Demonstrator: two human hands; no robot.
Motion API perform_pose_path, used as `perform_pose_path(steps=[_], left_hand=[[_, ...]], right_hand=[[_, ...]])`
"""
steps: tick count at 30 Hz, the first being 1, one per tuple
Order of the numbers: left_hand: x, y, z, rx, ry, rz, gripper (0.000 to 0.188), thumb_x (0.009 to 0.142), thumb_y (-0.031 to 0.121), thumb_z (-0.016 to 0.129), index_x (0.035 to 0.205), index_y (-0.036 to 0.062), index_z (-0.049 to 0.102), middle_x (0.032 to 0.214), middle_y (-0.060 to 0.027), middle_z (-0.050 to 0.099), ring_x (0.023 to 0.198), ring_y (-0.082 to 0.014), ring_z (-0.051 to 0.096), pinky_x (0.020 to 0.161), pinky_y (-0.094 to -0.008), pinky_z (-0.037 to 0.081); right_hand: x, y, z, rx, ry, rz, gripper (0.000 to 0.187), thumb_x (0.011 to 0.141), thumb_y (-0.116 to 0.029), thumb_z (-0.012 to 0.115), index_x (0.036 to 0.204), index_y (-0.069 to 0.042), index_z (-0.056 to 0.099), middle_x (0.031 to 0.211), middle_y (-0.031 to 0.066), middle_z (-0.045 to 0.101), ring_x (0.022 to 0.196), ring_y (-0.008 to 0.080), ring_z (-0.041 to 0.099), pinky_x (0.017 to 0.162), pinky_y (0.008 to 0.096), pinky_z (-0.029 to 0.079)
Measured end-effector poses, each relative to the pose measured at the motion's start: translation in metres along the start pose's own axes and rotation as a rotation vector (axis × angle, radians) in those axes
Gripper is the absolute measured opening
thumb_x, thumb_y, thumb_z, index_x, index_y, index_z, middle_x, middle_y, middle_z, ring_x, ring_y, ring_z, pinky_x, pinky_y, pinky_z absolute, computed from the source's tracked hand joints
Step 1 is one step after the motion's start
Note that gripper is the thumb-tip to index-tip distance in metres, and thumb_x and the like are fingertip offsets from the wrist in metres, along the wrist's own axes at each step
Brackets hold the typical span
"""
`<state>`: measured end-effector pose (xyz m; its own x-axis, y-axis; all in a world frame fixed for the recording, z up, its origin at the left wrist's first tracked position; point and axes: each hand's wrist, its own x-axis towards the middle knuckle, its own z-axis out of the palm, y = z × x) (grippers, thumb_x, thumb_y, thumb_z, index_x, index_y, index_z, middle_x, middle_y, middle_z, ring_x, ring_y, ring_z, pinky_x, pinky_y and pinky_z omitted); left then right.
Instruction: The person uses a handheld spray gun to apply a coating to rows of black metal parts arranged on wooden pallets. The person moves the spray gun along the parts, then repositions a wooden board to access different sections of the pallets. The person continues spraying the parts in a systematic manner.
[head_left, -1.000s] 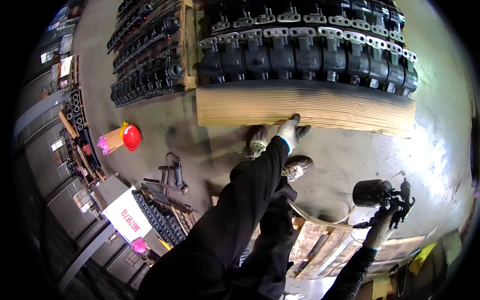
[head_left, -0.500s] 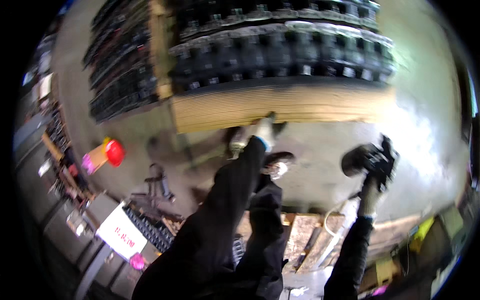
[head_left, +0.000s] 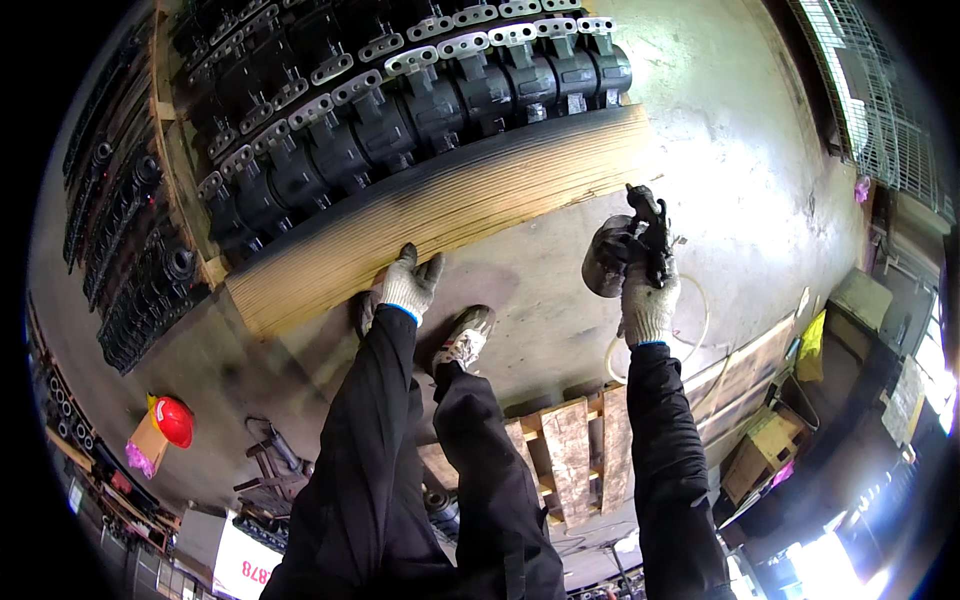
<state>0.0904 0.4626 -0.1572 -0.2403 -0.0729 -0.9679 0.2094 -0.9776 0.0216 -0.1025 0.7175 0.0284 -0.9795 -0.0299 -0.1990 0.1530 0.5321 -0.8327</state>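
My right hand (head_left: 652, 300), in a white knit glove, is closed round a black spray gun (head_left: 655, 235) with a round dark cup (head_left: 607, 257) at its left side. A pale hose (head_left: 706, 318) loops behind the wrist. My left hand (head_left: 410, 283), in a glove with grey fingers, is open beside the near edge of a ribbed wooden board (head_left: 450, 215), thumb apart and nothing held. Whether its fingertips touch the board I cannot tell. Beyond the board stand rows of black cylindrical metal parts (head_left: 430, 115) with bare silver flanges (head_left: 465, 45).
More black parts (head_left: 150, 240) lie in rows at the left. A red helmet (head_left: 172, 422) rests on a carton at the lower left. Wooden pallets (head_left: 570, 455) lie behind my feet. A wire mesh rack (head_left: 870, 90) stands at the far right. My shoe (head_left: 465, 338) is close to the board.
The view has swung, so the board and parts now sit further left and tilted. My right hand still holds the spray gun, now nearer the board's right end. The left hand stays by the board's edge.
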Motion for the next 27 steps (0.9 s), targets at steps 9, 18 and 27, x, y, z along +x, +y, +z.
perform_pose_path(steps=[9,18,27], left_hand=[[0.003,0.000,-0.002,0.039,0.001,0.021,0.022,0.096,0.022,0.059,0.113,0.0077,0.057,0.108,-0.0105,0.064,0.101,-0.0255,0.061,0.091,-0.0424,0.057],[0.008,0.002,-0.007,0.025,-0.032,0.001,0.022,0.096,0.023,0.060,0.112,0.0075,0.057,0.113,-0.0112,0.058,0.105,-0.0271,0.059,0.093,-0.0425,0.056],[0.002,0.000,-0.004,0.016,-0.046,0.010,0.018,0.096,0.020,0.060,0.111,0.0103,0.058,0.108,-0.0093,0.061,0.100,-0.0263,0.061,0.088,-0.0423,0.058]], right_hand=[[0.020,-0.011,0.000,-0.065,0.000,0.022,0.025,0.095,-0.013,0.057,0.114,0.001,0.063,0.100,0.0100,0.070,0.089,0.0155,0.063,0.079,0.0309,0.050],[0.036,-0.018,0.017,-0.068,0.049,0.098,0.026,0.093,-0.008,0.058,0.116,0.001,0.061,0.100,0.0119,0.070,0.092,0.0172,0.065,0.081,0.0293,0.049],[0.022,-0.023,0.013,-0.037,0.078,0.116,0.024,0.092,-0.011,0.058,0.111,0.005,0.064,0.096,0.0100,0.070,0.085,0.0154,0.063,0.076,0.0310,0.050]])
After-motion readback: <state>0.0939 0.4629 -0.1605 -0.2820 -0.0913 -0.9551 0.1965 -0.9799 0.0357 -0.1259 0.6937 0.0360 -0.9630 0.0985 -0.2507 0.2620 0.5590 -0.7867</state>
